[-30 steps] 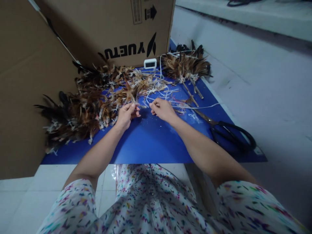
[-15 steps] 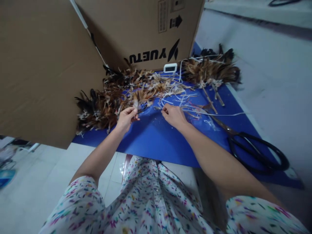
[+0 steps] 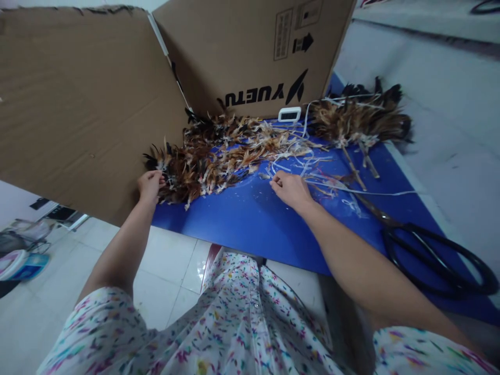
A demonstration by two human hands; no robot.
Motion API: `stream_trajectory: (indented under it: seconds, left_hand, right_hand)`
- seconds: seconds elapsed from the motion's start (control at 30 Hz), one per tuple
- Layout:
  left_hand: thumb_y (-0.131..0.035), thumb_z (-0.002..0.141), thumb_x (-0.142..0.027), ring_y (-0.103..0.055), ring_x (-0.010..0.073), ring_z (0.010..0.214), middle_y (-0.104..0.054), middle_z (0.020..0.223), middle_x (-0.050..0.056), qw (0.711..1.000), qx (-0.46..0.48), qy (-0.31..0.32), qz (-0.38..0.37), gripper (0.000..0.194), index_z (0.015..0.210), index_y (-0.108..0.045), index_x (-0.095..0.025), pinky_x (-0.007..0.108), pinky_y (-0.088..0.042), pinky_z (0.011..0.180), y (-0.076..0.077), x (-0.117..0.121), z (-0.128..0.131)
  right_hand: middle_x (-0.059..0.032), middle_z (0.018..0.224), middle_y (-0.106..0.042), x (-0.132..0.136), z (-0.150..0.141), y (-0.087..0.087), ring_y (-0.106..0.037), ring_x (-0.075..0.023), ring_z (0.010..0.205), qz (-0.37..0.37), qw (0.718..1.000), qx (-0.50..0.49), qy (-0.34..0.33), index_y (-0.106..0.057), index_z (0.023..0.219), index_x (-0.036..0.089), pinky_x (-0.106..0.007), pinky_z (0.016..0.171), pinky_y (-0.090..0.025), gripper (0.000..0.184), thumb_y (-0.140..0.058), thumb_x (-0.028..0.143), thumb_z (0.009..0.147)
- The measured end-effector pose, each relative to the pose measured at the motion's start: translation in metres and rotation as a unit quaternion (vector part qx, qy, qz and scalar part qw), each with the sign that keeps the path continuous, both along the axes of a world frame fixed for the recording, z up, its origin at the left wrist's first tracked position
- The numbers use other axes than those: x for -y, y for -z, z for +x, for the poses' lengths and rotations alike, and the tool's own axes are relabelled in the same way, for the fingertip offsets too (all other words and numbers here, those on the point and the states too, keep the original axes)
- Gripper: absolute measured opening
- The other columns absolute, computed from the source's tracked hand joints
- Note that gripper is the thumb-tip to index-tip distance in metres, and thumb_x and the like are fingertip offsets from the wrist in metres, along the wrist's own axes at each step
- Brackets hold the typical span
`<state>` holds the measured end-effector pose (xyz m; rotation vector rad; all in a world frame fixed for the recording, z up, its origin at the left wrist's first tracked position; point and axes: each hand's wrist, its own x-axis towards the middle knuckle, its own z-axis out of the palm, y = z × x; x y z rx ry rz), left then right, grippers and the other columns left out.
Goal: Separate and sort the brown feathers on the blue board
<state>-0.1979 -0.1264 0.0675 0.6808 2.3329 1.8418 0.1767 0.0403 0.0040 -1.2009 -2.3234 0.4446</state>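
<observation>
While the left hand (image 3: pixel 150 185) is out at the far left end of the feather pile (image 3: pixel 219 151), the right hand (image 3: pixel 291 189) hovers low over the blue tabletop (image 3: pixel 250 224), well apart from it. Left fingers: bent, tips at the dark feathers; whether they grip one, cannot tell. Right fingers: curled inward, thumb and forefinger pressed together; nothing visible between them.

Feather pile: brown and black with pale quill ends, spread loosely from beside the left hand back toward the white digital clock (image 3: pixel 289 114). Thin white plastic strips (image 3: pixel 304 162) lie tangled just beyond the right hand; one long strand runs off to the right.

Farther right, a feather bundle (image 3: pixel 359 120), with wooden sticks (image 3: pixel 354 169) pointing toward the person. Large black-handled scissors (image 3: pixel 437 260) lie on the right side, blades directed at the scraps near the strips.

Cardboard (image 3: pixel 89 109) stands upright at left and behind; rear panel prints YUETU, upside down. Floor at left: white and blue bucket (image 3: pixel 30 266) on pale tiles.
</observation>
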Motion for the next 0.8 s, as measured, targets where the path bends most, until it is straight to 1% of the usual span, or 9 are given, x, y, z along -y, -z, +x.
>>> stream_trajectory:
  seconds: [0.1, 0.2, 0.3, 0.43, 0.5, 0.6, 0.67, 0.73, 0.8]
  left_hand:
    - [-0.066, 0.072, -0.020, -0.056, 0.0139, 0.069, -0.059, 0.066, 0.000, 0.982, -0.176, -0.036, -0.060, 0.007, 0.074, -0.063, -0.015, 0.026, -0.046, 0.072, -0.001, -0.004, -0.008]
    - [-0.054, 0.085, -0.026, -0.059, 0.0170, 0.083, -0.064, 0.076, 0.004, 0.941, -0.328, -0.026, -0.080, 0.019, 0.075, -0.066, -0.015, 0.029, -0.044, 0.082, 0.004, 0.000, 0.012]
    - [-0.045, 0.091, -0.030, -0.060, 0.0142, 0.070, -0.064, 0.068, 0.003, 0.928, -0.357, 0.071, -0.081, 0.031, 0.074, -0.067, -0.015, 0.026, -0.046, 0.073, 0.012, 0.002, 0.051]
    - [-0.051, 0.089, -0.029, -0.058, 0.0108, 0.058, -0.065, 0.068, 0.000, 0.901, -0.350, 0.244, -0.085, 0.022, 0.093, -0.068, -0.016, 0.023, -0.048, 0.063, 0.023, -0.007, 0.105]
    - [-0.048, 0.090, -0.022, -0.063, 0.0112, 0.070, -0.068, 0.096, 0.006, 0.853, -0.392, 0.338, -0.075, 0.024, 0.105, -0.066, -0.018, 0.026, -0.052, 0.072, 0.027, -0.016, 0.126]
    - [-0.052, 0.088, -0.020, -0.063, 0.0173, 0.102, -0.060, 0.123, 0.012, 0.774, -0.476, 0.416, -0.037, 0.026, 0.112, -0.064, -0.019, 0.034, -0.051, 0.090, 0.031, -0.030, 0.155]
    - [-0.054, 0.089, -0.022, -0.064, 0.0172, 0.099, -0.068, 0.106, 0.010, 0.726, -0.499, 0.473, -0.003, 0.019, 0.102, -0.066, -0.018, 0.034, -0.052, 0.089, 0.033, -0.040, 0.174]
    - [-0.051, 0.091, -0.020, -0.066, 0.0130, 0.077, -0.070, 0.080, 0.003, 0.683, -0.517, 0.515, 0.034, 0.015, 0.093, -0.066, -0.018, 0.034, -0.052, 0.088, 0.031, -0.048, 0.193]
    - [-0.044, 0.091, -0.014, -0.065, 0.0121, 0.074, -0.070, 0.081, 0.003, 0.656, -0.540, 0.524, 0.063, 0.022, 0.101, -0.064, -0.017, 0.035, -0.051, 0.091, 0.023, -0.055, 0.214]
  right_hand:
    - [-0.0093, 0.089, -0.069, 0.000, -0.001, -0.001, -0.063, -0.0207, 0.079, 0.031, 0.999, -0.025, 0.001, -0.064, 0.090, 0.019, -0.029, 0.068, -0.042, 0.018, -0.051, 0.031, 0.089]
    - [-0.0112, 0.088, -0.068, -0.001, -0.003, -0.002, -0.061, -0.0221, 0.078, 0.065, 0.997, -0.021, 0.025, -0.065, 0.091, 0.017, -0.031, 0.068, -0.042, 0.026, -0.044, 0.033, 0.093]
    - [-0.0123, 0.080, -0.066, -0.004, -0.002, 0.000, -0.059, -0.0245, 0.078, 0.083, 0.995, -0.013, 0.054, -0.065, 0.089, 0.015, -0.034, 0.070, -0.042, 0.027, -0.042, 0.028, 0.093]
    - [-0.0132, 0.103, -0.064, -0.007, 0.001, 0.003, -0.055, -0.0253, 0.098, 0.173, 0.981, -0.088, -0.005, -0.063, 0.102, 0.015, -0.037, 0.085, -0.042, 0.025, -0.047, 0.011, 0.084]
    - [-0.0124, 0.109, -0.064, -0.008, 0.001, 0.004, -0.054, -0.0256, 0.103, 0.190, 0.976, -0.107, -0.011, -0.061, 0.109, 0.016, -0.038, 0.089, -0.041, 0.029, -0.050, 0.012, 0.083]
    - [-0.0104, 0.088, -0.067, -0.008, -0.002, 0.004, -0.057, -0.0257, 0.092, 0.152, 0.985, -0.074, 0.024, -0.065, 0.093, 0.017, -0.040, 0.086, -0.041, 0.018, -0.049, 0.024, 0.089]
    - [-0.0099, 0.080, -0.066, -0.008, -0.003, 0.003, -0.057, -0.0249, 0.088, 0.142, 0.988, -0.052, 0.036, -0.065, 0.085, 0.016, -0.039, 0.085, -0.040, 0.023, -0.045, 0.024, 0.092]
    - [-0.0106, 0.088, -0.066, -0.008, -0.003, 0.002, -0.055, -0.0247, 0.093, 0.161, 0.985, -0.058, 0.030, -0.065, 0.091, 0.016, -0.037, 0.086, -0.040, 0.020, -0.045, 0.017, 0.090]
    - [-0.0111, 0.098, -0.066, -0.007, -0.001, 0.001, -0.054, -0.0248, 0.099, 0.178, 0.982, -0.066, 0.022, -0.063, 0.102, 0.015, -0.036, 0.087, -0.039, 0.025, -0.046, 0.009, 0.085]
